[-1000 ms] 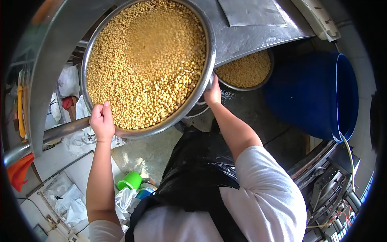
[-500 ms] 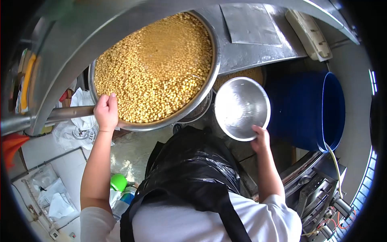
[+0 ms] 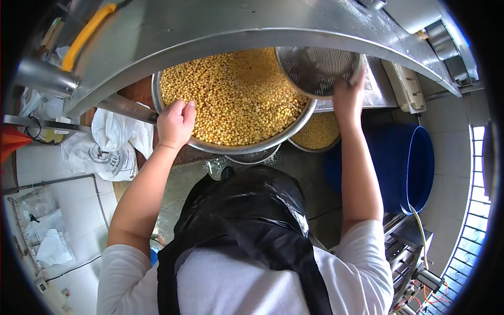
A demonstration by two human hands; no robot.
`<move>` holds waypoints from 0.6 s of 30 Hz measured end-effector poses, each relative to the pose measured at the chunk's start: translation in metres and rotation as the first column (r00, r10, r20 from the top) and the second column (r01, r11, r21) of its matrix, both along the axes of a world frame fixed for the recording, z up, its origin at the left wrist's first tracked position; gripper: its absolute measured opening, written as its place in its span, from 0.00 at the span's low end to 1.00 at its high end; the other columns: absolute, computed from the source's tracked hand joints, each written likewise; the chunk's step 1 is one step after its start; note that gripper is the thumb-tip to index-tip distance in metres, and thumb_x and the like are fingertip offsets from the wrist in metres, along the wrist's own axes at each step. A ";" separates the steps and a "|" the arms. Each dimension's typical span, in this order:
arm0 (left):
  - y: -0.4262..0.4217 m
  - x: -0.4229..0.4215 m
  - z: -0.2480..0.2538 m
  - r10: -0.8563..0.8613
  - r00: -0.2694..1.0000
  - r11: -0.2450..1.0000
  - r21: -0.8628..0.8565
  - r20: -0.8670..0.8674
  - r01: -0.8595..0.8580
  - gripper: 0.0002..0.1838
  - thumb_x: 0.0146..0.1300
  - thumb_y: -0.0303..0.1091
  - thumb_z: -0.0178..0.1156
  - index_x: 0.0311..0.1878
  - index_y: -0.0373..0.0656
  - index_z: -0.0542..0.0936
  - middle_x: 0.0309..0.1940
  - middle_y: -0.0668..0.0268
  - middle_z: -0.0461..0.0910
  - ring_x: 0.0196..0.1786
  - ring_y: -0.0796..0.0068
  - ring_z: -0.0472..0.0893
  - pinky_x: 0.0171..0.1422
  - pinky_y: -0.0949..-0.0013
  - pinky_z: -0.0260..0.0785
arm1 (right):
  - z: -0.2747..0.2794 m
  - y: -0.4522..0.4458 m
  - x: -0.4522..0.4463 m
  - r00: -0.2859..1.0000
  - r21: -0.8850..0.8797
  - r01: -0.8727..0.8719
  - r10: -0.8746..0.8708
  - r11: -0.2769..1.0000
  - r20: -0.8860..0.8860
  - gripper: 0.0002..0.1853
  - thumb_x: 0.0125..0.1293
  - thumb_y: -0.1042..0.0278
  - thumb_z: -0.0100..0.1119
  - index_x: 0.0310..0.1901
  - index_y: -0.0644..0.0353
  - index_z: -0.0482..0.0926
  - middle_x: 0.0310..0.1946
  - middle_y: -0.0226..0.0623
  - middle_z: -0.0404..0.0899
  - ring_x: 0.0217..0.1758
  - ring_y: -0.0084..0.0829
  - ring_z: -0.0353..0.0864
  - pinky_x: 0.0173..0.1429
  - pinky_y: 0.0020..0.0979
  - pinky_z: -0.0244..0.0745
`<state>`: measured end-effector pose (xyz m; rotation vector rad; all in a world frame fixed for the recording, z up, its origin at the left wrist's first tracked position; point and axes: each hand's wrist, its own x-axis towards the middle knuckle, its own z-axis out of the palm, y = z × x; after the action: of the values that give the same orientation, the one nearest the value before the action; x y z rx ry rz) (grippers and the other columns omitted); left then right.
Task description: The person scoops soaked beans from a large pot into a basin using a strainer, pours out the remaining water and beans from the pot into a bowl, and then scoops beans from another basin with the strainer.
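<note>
A large round metal basin (image 3: 307, 113) filled with wet yellow beans (image 3: 226, 105), which look like soybeans, sits in front of me under the metal shelf. My left hand (image 3: 176, 124) is closed on its near-left rim, thumb uppermost. Over the basin's right side, my right hand (image 3: 348, 100) grips the edge of a metal colander (image 3: 320, 71). Rows of small slots show in the colander, which is tilted, and its far part is hidden by the shelf. Whether anything lies in it, I cannot tell.
A metal shelf (image 3: 220, 39) arches across the front, above the basin. Lower right stands another bean-filled container (image 3: 317, 131), beside a big blue barrel (image 3: 378, 163) lying on its side. White plastic bags (image 3: 113, 149) lie at left. Machinery (image 3: 407, 247) stands at lower right.
My right hand has lifted the colander from beside the basin up and forward over its right part. My left hand stays on the rim. The view has shifted.
</note>
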<state>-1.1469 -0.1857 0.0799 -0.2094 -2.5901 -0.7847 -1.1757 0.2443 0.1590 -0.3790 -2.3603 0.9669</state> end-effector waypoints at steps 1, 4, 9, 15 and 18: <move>0.000 0.000 0.000 -0.016 0.999 1.000 0.000 -0.033 0.016 0.19 0.73 0.38 0.68 0.27 0.42 0.75 0.22 0.56 0.79 0.27 0.48 0.81 0.33 0.48 0.72 | 0.007 -0.014 -0.015 1.000 0.135 -0.022 0.020 0.991 0.011 0.36 0.67 0.74 0.60 0.78 0.59 0.66 0.64 0.66 0.78 0.64 0.62 0.84 0.67 0.53 0.80; 0.000 0.000 0.003 -0.038 0.996 0.999 0.004 -0.077 0.038 0.19 0.73 0.37 0.68 0.26 0.43 0.74 0.22 0.56 0.78 0.27 0.48 0.80 0.33 0.47 0.71 | 0.009 -0.037 -0.046 0.985 0.457 -0.171 0.168 0.873 0.049 0.36 0.64 0.74 0.60 0.75 0.58 0.65 0.69 0.63 0.71 0.61 0.68 0.83 0.62 0.61 0.83; 0.000 0.000 0.003 -0.066 0.991 0.998 0.011 -0.113 0.067 0.20 0.72 0.36 0.68 0.25 0.43 0.72 0.21 0.57 0.76 0.26 0.48 0.79 0.32 0.47 0.70 | -0.009 -0.062 -0.060 0.933 0.450 -0.329 0.214 0.830 0.288 0.39 0.63 0.73 0.61 0.78 0.57 0.64 0.72 0.64 0.70 0.60 0.69 0.84 0.62 0.60 0.83; 0.001 -0.001 0.005 -0.059 0.994 0.998 0.009 -0.094 0.060 0.19 0.71 0.36 0.68 0.26 0.44 0.71 0.22 0.57 0.76 0.27 0.49 0.79 0.33 0.47 0.71 | -0.044 -0.058 -0.077 0.895 0.152 -0.278 0.198 0.949 0.399 0.36 0.64 0.75 0.56 0.77 0.54 0.69 0.67 0.62 0.79 0.57 0.63 0.88 0.55 0.55 0.90; 0.002 -0.001 0.005 -0.051 0.995 0.999 0.000 -0.082 0.051 0.19 0.71 0.36 0.68 0.26 0.44 0.72 0.22 0.58 0.77 0.28 0.49 0.80 0.33 0.47 0.71 | -0.051 -0.084 -0.062 0.836 -0.610 0.039 0.308 0.792 0.454 0.29 0.69 0.77 0.53 0.72 0.57 0.74 0.51 0.46 0.85 0.43 0.44 0.92 0.27 0.40 0.93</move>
<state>-1.1484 -0.1835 0.0846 -0.3017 -2.5155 -0.7803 -1.2374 0.1603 0.1077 -0.8164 -2.5204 1.9112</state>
